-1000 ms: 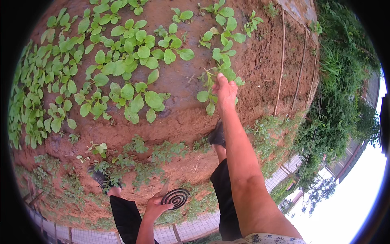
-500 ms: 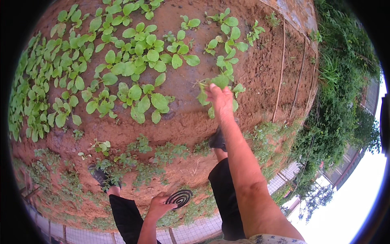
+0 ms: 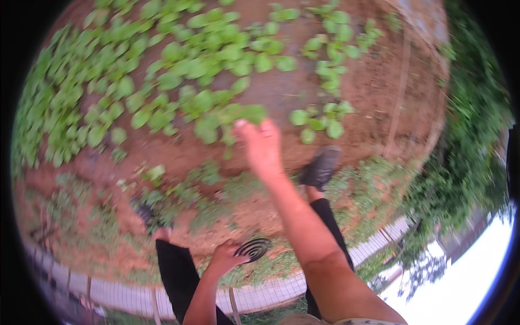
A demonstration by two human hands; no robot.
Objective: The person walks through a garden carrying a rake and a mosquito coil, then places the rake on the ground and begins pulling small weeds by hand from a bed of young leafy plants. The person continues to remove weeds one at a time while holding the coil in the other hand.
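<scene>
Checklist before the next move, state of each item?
1. Left hand has the black coil by its edge: ok.
2. Right hand has the leafy sprig at its fingertips: ok.
3. Hands apart from each other: ok.
4. Left shoe in full view: not ok, low weeds partly hide it.
5. Sprig's roots intact: cannot tell, motion blur.
</scene>
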